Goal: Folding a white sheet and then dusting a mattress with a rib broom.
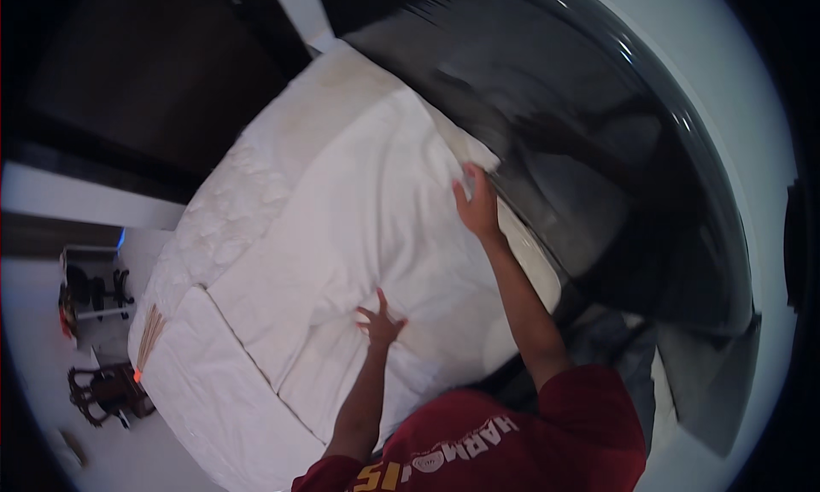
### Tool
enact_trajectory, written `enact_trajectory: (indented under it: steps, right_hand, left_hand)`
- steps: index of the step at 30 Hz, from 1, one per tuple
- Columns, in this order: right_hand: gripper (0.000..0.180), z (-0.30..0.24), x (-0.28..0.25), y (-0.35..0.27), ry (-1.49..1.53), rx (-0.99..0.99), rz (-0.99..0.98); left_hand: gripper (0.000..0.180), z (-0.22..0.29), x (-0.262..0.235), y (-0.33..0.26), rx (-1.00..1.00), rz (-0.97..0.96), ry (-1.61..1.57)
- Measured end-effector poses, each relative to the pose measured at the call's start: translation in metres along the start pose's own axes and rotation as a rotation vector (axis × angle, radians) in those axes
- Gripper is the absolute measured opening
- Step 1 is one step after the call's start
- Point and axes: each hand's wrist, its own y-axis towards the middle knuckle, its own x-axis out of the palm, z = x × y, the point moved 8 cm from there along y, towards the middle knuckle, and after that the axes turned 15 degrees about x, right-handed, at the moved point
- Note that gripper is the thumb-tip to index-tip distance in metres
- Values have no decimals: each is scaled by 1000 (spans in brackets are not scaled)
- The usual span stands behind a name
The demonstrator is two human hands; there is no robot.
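Note:
A white bed sheet point(342, 236) lies over a mattress point(235, 197), with soft folds running through its middle. My left hand point(382, 325) presses on the sheet with its fingers spread, and creases fan out around it. Farther off and to the right, my right hand point(480, 208) rests at the sheet's edge beside the headboard. Its thumb and fingers look apart, though some fingertips are hard to make out. Quilted mattress surface shows uncovered along the far left side.
A dark glossy headboard point(589, 142) curves along the right. At the bed's left edge lies a stick bundle point(149, 342) with an orange end. A folded white cloth point(205, 355) covers the near left part. Beyond stand a dark wooden chair point(109, 391) and a wheeled chair point(98, 289).

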Motion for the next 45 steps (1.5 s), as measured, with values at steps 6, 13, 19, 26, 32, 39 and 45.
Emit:
enact_trajectory:
  steps: [6, 13, 19, 26, 32, 39, 45]
  right_hand:
    - [69, 188, -115, -210, -731, 560, -12]
    - [34, 219, -163, -258, -665, 680, -226]
    - [46, 247, -217, -257, -308, 639, -215]
    - [44, 170, -179, -266, -433, 503, -677]
    - [47, 25, -127, -350, -274, 123, -1270]
    - [30, 59, -75, -191, -79, 523, -1087]
    - [68, -21, 45, -9, -269, 85, -187]
  left_hand:
    - [121, 6, -10, -8, 4, 28, -48]
    - [95, 12, -1, -37, 186, 355, 88]
    - [71, 102, 36, -98, 410, 308, -50]
    - [43, 187, 77, -143, 430, 78, -753]
    - [37, 230, 51, -148, 191, 135, -1130]
    - [29, 154, 13, -172, 184, 642, -951]
    - [31, 164, 6, -223, 273, 518, -754]
